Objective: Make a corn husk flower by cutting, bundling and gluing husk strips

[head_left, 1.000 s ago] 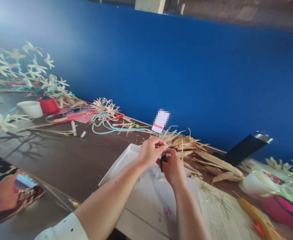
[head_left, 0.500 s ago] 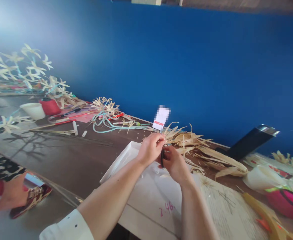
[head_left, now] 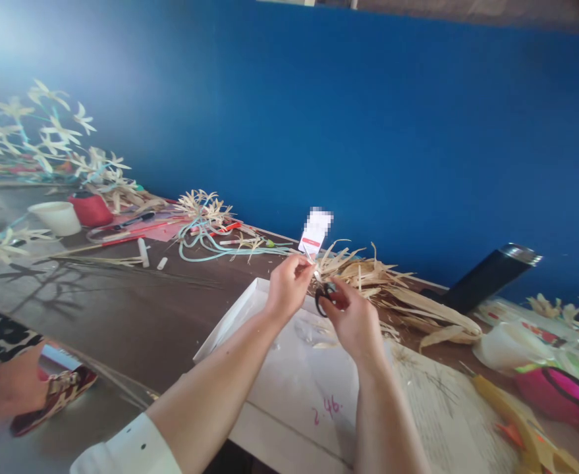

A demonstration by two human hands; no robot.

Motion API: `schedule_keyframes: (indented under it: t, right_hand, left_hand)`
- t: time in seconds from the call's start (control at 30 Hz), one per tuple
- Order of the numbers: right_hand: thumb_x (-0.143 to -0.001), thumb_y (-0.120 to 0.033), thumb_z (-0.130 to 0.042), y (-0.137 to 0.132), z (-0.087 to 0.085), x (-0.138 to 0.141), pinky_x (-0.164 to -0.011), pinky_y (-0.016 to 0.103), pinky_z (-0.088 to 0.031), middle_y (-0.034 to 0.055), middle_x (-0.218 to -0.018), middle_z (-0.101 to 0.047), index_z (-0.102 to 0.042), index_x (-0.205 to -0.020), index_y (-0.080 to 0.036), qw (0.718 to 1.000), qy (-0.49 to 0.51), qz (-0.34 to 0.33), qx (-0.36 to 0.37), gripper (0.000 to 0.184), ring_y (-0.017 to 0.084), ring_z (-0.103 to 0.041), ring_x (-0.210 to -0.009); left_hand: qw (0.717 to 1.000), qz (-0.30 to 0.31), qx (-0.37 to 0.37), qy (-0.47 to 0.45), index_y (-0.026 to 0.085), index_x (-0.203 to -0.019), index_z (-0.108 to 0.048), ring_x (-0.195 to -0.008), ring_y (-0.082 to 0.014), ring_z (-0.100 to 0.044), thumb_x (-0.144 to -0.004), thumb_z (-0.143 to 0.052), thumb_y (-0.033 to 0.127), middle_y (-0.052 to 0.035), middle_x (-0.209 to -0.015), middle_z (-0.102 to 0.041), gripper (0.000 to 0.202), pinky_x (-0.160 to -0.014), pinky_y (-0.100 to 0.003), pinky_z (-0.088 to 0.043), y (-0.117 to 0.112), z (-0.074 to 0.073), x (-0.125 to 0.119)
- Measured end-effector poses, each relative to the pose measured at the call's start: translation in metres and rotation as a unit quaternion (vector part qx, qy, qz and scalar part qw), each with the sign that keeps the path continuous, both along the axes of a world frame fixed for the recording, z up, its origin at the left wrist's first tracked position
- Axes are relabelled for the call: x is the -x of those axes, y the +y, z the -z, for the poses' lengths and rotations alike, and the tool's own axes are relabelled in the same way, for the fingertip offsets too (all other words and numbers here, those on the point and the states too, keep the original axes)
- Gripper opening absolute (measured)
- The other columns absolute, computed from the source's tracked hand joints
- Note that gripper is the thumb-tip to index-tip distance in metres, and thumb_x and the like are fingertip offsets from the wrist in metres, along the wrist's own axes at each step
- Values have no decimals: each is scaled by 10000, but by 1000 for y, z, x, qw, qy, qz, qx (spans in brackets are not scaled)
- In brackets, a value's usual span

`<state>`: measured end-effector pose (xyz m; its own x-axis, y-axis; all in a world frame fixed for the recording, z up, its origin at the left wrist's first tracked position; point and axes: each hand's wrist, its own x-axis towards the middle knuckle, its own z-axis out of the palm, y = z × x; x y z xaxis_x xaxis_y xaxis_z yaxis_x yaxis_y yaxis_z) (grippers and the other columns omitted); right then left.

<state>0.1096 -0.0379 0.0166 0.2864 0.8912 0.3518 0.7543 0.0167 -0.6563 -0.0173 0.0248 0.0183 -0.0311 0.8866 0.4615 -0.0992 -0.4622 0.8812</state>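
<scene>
Above the white shallow box lid (head_left: 227, 321), my left hand (head_left: 289, 286) pinches a small pale strip (head_left: 310, 255) that looks like dried husk. My right hand (head_left: 356, 321) has its fingers in the black handles of a pair of scissors (head_left: 323, 303). The scissor blades point up towards the left fingertips; whether they touch the strip is too small to tell. Just behind the hands lies a heap of dried corn husks (head_left: 368, 280). A few pale scraps (head_left: 319, 337) rest in the lid under the right hand.
Against the blue wall (head_left: 368, 131) leans a pixelated white card or screen (head_left: 313, 237). On the right are a dark flask (head_left: 489, 280), a white cup (head_left: 511, 345), a pink pouch (head_left: 558, 394) and a yellow glue gun (head_left: 526, 428). Pale husk flowers (head_left: 47, 135) and a person's shoe (head_left: 55, 401) are left.
My right hand has drawn slightly away from my left, so more of the scissors shows, with the handles spread wider. The whole view has shifted a little.
</scene>
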Motion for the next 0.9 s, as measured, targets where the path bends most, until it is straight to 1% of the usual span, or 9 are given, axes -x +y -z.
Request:
schedule_keyframes:
  t: [0.07, 0.17, 0.23, 0.33, 0.5, 0.63, 0.7, 0.8, 0.9]
  right_hand:
    - [-693, -442, -608, -1, -5, -9, -647, 298, -402, 34, -847, -679, -616, -1065, -259, 995, 24, 87, -38, 415, 201, -597, -708]
    - [-686, -483, -590, -4, -9, -28, -653, 310, -391, 47, -850, -675, -646, -992, -242, 967, 47, 235, -90, 394, 209, -587, -720]
    - [-663, -468, -602, -5, -9, -42, -655, 322, -376, 28, -832, -677, -665, -952, -270, 944, 52, 315, -82, 356, 221, -578, -733]
    - [-658, -439, -593, -5, -3, -60, -646, 336, -360, 16, -872, -678, -680, -922, -309, 923, 57, 378, -54, 307, 243, -563, -777]
    - [-658, -441, -579, -3, 11, -79, -639, 366, -366, 55, -890, -667, -691, -945, -328, 912, 67, 404, 5, 329, 266, -554, -774]
    - [-679, -417, -551, 1, 18, -85, -636, 389, -380, 87, -953, -648, -661, -1050, -345, 911, 61, 403, 59, 393, 290, -555, -792]
    - [-707, -417, -517, 3, 18, -83, -651, 397, -384, 86, -987, -637, -651, -1066, -357, 917, 32, 394, 62, 388, 297, -550, -827]
    - [-728, -448, -485, 7, 17, -74, -707, 412, -380, 89, -998, -626, -701, -954, -345, 928, -46, 362, 78, 329, 315, -514, -918]
    - [-726, -466, -478, 13, 17, -64, -755, 457, -360, 100, -1016, -618, -727, -860, -311, 927, -107, 330, 146, 322, 352, -456, -1002]
  left_hand:
    - [999, -9, 23, -42, 180, -769, -585, -826, -148, -615, -731, -598, 286, -66, -1011, -658, 113, -751, -242, -458, 3, 0, 1]
    - [997, -7, 50, -59, 162, -786, -557, -778, -146, -622, -735, -589, 337, -71, -913, -673, 185, -698, -245, -470, 7, 2, 0]
    - [997, 8, 63, -46, 157, -782, -537, -738, -147, -626, -743, -574, 354, -62, -823, -674, 204, -655, -243, -472, 8, 5, -2]
    - [998, 3, 54, 8, 164, -752, -521, -699, -139, -621, -751, -556, 345, -40, -746, -662, 184, -639, -235, -459, 11, 15, -6]
    - [993, -27, 36, 107, 172, -745, -541, -663, -123, -589, -761, -523, 327, -20, -714, -641, 157, -627, -221, -422, 16, 28, -7]
    - [987, -32, 41, 149, 174, -752, -547, -645, -117, -565, -759, -509, 321, -8, -708, -627, 152, -603, -213, -394, 18, 32, -6]
    - [985, -29, 43, 162, 175, -747, -546, -636, -115, -556, -756, -508, 317, -1, -690, -618, 148, -596, -211, -385, 18, 33, -7]
    - [983, -24, 45, 175, 178, -732, -541, -630, -115, -550, -746, -520, 318, 5, -673, -612, 142, -593, -210, -379, 16, 33, -7]
    - [983, -11, 46, 179, 179, -739, -543, -648, -118, -559, -742, -525, 313, 1, -698, -623, 135, -602, -210, -385, 15, 32, -7]
